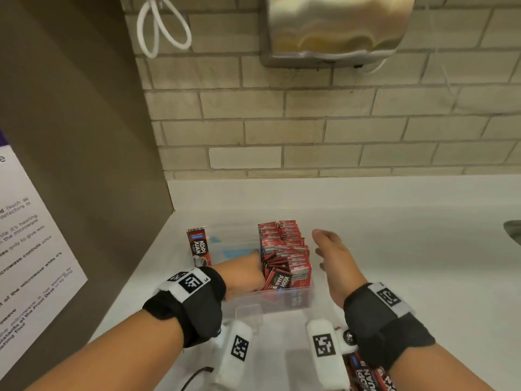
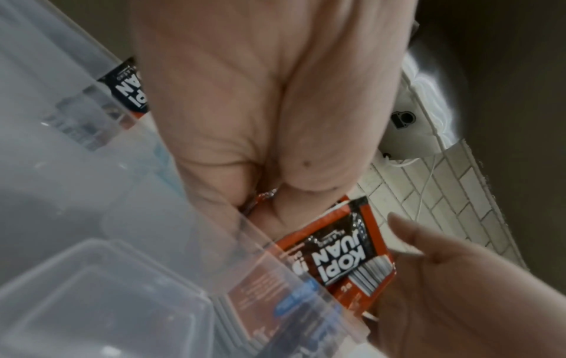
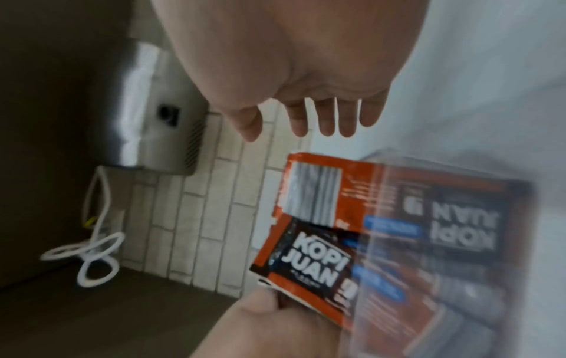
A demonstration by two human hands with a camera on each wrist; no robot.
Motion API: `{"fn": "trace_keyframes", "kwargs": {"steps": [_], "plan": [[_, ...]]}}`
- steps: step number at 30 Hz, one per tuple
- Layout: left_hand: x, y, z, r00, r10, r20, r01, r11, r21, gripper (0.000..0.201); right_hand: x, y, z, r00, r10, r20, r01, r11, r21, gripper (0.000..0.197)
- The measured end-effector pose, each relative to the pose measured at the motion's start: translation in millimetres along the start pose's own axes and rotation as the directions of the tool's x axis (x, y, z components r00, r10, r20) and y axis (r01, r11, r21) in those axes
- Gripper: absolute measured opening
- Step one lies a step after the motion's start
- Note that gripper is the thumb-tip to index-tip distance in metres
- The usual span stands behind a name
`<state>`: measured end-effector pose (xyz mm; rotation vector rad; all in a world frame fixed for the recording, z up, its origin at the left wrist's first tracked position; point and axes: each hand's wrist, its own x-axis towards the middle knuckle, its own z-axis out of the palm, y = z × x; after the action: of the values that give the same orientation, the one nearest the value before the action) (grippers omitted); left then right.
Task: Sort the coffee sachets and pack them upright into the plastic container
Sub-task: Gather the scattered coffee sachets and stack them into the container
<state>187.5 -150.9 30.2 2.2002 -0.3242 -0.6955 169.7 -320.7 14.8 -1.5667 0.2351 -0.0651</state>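
At centre-left of head view one sachet (image 1: 199,246) stands alone in the plastic container (image 1: 284,301), left hand (image 1: 248,273) pinches a sachet approx. mid-box, packed rows (image 1: 284,249) fill its right part, right hand (image 1: 335,255) hovers w/ loose fingers, more sachets (image 1: 366,375) wait lower right.

**White worktop below a brick wall**

The white worktop (image 1: 394,249) carries a clear plastic container (image 1: 284,301) near its left end, rows of red coffee sachets (image 1: 284,249) standing inside. More loose sachets (image 1: 363,375) lie at the near edge. A metal sink rim (image 1: 513,231) shows far right.
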Motion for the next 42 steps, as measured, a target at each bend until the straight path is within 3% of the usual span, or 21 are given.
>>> {"fn": "trace_keyframes", "kwargs": {"steps": [2, 5, 8, 12, 15, 18, 22, 28, 31, 34, 36, 38, 40, 42], "plan": [[1, 2, 2, 1.000, 0.003, 0.021, -0.002, 0.998, -0.062, 0.060, -1, 12, 5, 0.997, 0.062, 0.048, -0.065, 0.995, 0.070, 0.041], [8, 1, 4, 1.000, -0.024, 0.007, 0.025, 0.992, -0.120, 0.051, -1, 22, 15, 0.998, 0.034, 0.057, -0.042, 0.989, 0.142, 0.039], [15, -8, 3, 0.993, -0.065, -0.094, 0.049, 0.985, -0.164, 0.039, -3, 28, 20, 0.999, 0.002, 0.040, -0.009, 0.986, 0.168, 0.040], [18, -16, 0, 0.969, -0.155, -0.194, 0.102, 0.961, -0.259, 0.067, -4, 33, 20, 1.000, -0.011, 0.026, 0.006, 0.987, 0.161, 0.040], [19, -13, 1, 0.962, -0.137, -0.237, 0.091, 0.977, -0.194, 0.064, -2, 36, 21, 0.999, 0.012, 0.030, -0.016, 0.988, 0.156, 0.043], [21, -11, 5, 0.964, -0.093, -0.248, 0.082, 0.995, -0.053, 0.047, 0, 39, 25, 0.999, 0.032, 0.024, -0.035, 0.985, 0.167, 0.045], [22, -3, 12, 0.984, 0.059, -0.167, -0.030, 0.985, 0.168, 0.034, 3, 43, 27, 1.000, 0.031, -0.003, -0.030, 0.987, 0.161, 0.046], [21, -4, 7, 0.993, 0.019, -0.116, 0.012, 0.966, 0.258, 0.033, 6, 45, 21, 0.999, 0.038, 0.034, -0.044, 0.983, 0.176, 0.046], [24, -13, 1, 0.989, -0.042, -0.139, 0.067, 0.981, 0.182, 0.031, 6, 44, 14, 0.994, 0.061, 0.085, -0.078, 0.975, 0.207, 0.051], [32, -21, -1, 0.972, -0.159, -0.172, 0.128, 0.976, -0.177, 0.031, 8, 39, 12, 0.994, 0.085, 0.072, -0.098, 0.974, 0.204, 0.056], [31, -18, 0, 0.959, -0.229, -0.167, 0.100, 0.826, -0.555, 0.025, 12, 36, 10, 0.994, 0.087, 0.061, -0.097, 0.975, 0.198, 0.062], [27, -11, 0, 0.955, -0.271, -0.118, 0.060, 0.568, -0.821, 0.024, 16, 32, 11, 0.995, 0.088, 0.046, -0.095, 0.975, 0.202, 0.065], [21, -4, 0, 0.959, -0.278, -0.052, 0.064, 0.391, -0.918, 0.027, 18, 28, 13, 0.996, 0.080, 0.047, -0.089, 0.971, 0.224, 0.068], [20, 3, 2, 0.971, -0.241, 0.011, 0.087, 0.308, -0.947, 0.050, 19, 27, 16, 0.994, 0.085, 0.072, -0.102, 0.958, 0.267, 0.066]]}}
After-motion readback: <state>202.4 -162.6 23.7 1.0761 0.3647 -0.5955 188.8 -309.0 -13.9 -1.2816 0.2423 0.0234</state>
